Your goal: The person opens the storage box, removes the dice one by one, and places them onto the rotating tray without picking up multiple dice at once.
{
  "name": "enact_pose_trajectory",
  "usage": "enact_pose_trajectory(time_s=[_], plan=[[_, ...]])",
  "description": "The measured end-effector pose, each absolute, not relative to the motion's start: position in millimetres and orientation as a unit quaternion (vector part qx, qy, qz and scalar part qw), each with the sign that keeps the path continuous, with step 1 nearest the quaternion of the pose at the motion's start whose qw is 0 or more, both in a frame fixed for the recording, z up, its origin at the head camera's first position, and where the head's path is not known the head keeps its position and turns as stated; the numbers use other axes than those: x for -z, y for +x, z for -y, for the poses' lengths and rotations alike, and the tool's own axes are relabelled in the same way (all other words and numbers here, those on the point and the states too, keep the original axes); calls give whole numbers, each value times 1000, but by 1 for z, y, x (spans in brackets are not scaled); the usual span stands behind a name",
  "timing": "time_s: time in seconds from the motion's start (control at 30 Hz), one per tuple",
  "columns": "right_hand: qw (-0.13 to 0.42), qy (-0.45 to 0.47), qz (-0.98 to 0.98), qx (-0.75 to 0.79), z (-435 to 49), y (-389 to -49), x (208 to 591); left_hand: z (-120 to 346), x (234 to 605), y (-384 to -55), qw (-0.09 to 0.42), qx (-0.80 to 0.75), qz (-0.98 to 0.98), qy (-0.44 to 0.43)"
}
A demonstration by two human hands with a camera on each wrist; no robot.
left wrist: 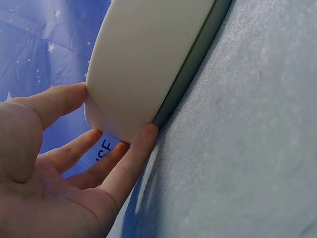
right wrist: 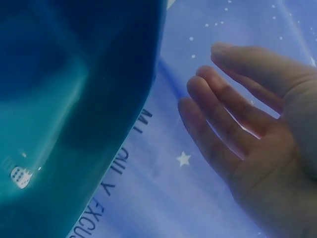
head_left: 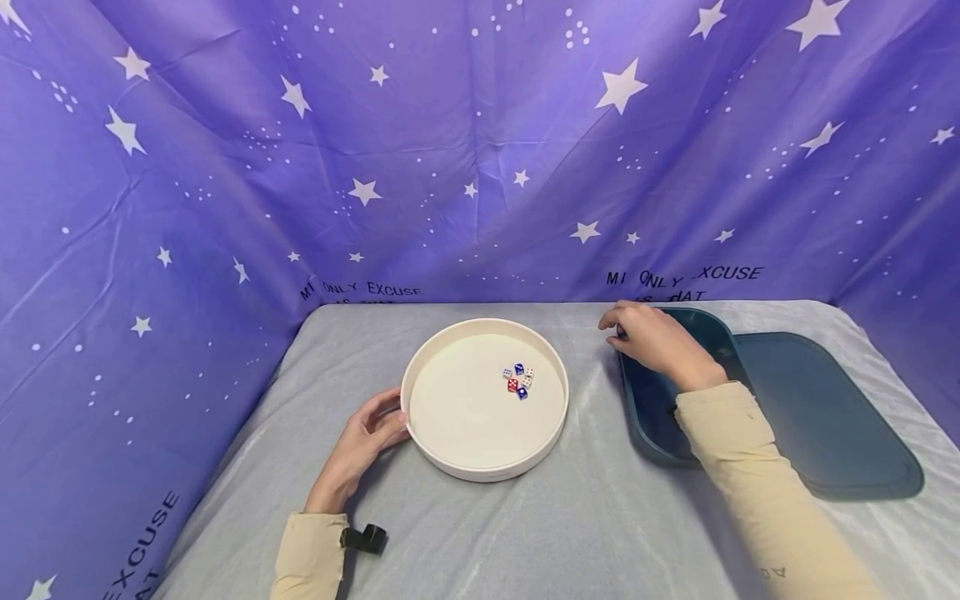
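A round, low-walled white tray [head_left: 457, 425] rests on the cloth, with several small dice in its right half: a red die [head_left: 512, 385], blue ones and white ones. Against the tray's left outer wall, my left hand [head_left: 362, 442] rests its thumb and fingertips, the fingers mostly straight. My right hand [head_left: 651, 335] is above the far left side of a dark teal box [head_left: 651, 446], palm down. In the right wrist view its fingers are extended and hold nothing. A white die [right wrist: 21, 177] with dark pips lies inside the box in that view.
A flat dark teal lid [head_left: 832, 417] lies on the table just right of the box. Grey-blue cloth [head_left: 570, 533] covers the table. Purple star-print curtain [head_left: 480, 167] hangs behind and at both sides. A black strap piece [head_left: 365, 538] sits at my left wrist.
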State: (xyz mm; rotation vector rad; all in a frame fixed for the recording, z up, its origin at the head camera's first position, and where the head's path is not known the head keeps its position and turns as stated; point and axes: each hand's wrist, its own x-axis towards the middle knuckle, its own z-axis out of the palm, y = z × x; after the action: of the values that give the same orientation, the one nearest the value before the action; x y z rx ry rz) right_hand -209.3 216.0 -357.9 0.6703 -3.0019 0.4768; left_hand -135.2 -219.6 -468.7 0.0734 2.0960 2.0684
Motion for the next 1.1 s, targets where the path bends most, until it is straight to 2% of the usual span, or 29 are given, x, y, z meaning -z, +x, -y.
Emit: enact_pose_trajectory(time_s=[0.7,1.1], plan=[[4,139,978,-156,-263,-208,370,220,469,-136,101,-704,-703,18],[-27,121,980,-155,-290,-215,390,220,470,-135,98,-709,-698,27]])
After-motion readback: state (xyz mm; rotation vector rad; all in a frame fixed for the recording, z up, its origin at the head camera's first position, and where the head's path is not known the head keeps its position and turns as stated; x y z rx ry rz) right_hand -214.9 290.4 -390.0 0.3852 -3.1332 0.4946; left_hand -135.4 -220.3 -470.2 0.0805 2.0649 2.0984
